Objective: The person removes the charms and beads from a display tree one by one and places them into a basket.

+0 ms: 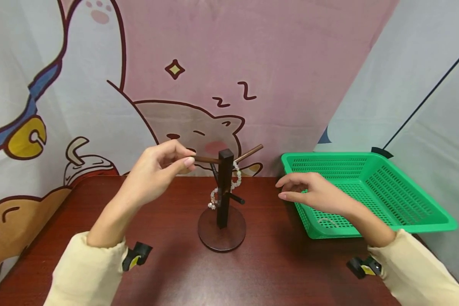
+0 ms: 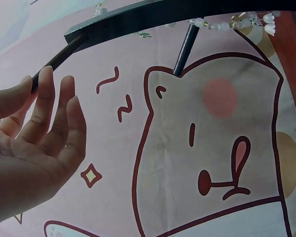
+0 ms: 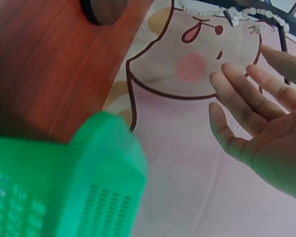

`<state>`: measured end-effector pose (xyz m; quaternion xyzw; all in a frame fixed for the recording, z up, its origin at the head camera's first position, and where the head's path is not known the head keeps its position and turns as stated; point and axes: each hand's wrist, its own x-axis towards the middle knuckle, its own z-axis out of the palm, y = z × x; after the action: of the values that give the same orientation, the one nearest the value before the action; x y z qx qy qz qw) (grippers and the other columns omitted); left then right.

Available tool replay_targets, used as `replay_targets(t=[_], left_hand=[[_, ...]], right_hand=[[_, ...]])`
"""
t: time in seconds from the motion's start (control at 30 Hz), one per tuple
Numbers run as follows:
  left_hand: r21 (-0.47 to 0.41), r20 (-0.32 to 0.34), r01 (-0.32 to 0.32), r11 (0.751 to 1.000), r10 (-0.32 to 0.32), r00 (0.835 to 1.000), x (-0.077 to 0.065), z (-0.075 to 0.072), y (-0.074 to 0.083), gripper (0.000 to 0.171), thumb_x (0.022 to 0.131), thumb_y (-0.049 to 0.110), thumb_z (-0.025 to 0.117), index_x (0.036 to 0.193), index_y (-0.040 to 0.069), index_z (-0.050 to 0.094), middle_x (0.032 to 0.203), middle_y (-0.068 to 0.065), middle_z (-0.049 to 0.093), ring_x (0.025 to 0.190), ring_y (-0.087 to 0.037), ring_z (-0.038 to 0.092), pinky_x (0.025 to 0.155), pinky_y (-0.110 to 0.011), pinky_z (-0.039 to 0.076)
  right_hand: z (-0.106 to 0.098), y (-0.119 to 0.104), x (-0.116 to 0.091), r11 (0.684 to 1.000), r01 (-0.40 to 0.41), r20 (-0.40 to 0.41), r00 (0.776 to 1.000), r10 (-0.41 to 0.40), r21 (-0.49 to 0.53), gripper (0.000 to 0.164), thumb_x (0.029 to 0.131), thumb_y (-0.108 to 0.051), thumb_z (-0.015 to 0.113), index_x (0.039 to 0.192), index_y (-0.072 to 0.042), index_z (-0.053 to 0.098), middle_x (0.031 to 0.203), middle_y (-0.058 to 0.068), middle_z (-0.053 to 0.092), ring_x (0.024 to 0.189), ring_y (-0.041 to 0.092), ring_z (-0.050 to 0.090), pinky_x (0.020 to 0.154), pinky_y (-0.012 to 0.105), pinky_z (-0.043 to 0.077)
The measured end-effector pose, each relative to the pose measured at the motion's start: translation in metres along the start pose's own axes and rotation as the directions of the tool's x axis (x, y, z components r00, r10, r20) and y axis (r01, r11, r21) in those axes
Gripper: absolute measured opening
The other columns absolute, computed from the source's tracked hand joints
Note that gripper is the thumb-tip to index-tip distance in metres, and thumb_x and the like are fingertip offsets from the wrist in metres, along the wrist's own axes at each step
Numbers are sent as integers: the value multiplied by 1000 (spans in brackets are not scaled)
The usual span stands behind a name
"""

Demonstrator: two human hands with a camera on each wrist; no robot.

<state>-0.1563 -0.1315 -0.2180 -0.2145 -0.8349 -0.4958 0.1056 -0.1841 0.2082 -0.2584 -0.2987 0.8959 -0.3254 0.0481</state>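
Beads (image 1: 237,175) hang on the stand (image 1: 223,208); one strand (image 1: 327,219) seems left in the right-side basket (image 1: 399,193) (left hand (image 1: 157,174) pinching a peg (image 1: 208,160), right hand (image 1: 319,195) loosely spread).

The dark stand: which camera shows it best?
The head view: it shows the stand nearly whole, round base to top, with the left hand pinching one peg. The left wrist view shows part of the post and pegs, no base; the right wrist view catches only cut-off parts.
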Motion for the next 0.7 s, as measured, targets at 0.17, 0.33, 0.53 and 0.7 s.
replay_targets(t=[0.17,0.33,0.53,0.7], left_hand=[[5,-2,0,1000,0,1000,0,0,0,8,88,9,60,93,3,63,85,-7,68,78,-14,65,73,-35,47],[3,-3,-2,1000,2,1000,1,1,0,6,88,7,60,92,3,63,86,-8,68,77,-14,65,73,-36,48],[4,-2,-1,1000,1,1000,1,1,0,6,88,7,60,92,3,62,86,-9,68,77,-14,65,73,-36,48],[1,1,2,1000,-2,1000,1,1,0,7,88,7,60,92,3,63,82,-9,67,77,-15,66,73,-34,48]], right_hand=[[6,-7,11,999,34,15,999,-34,0,22,87,-24,64,105,-13,63,90,-6,64,84,9,58,78,30,45],[12,-12,23,998,62,30,998,-62,5,19,88,-22,63,105,-14,63,90,-6,65,83,8,59,75,31,47],[19,-21,34,995,95,36,995,-96,25,18,87,-20,63,104,-13,63,91,-4,65,78,8,60,69,31,47],[24,-27,42,990,141,9,990,-141,22,20,86,-19,64,105,-11,63,93,-4,65,80,8,60,71,30,47]])
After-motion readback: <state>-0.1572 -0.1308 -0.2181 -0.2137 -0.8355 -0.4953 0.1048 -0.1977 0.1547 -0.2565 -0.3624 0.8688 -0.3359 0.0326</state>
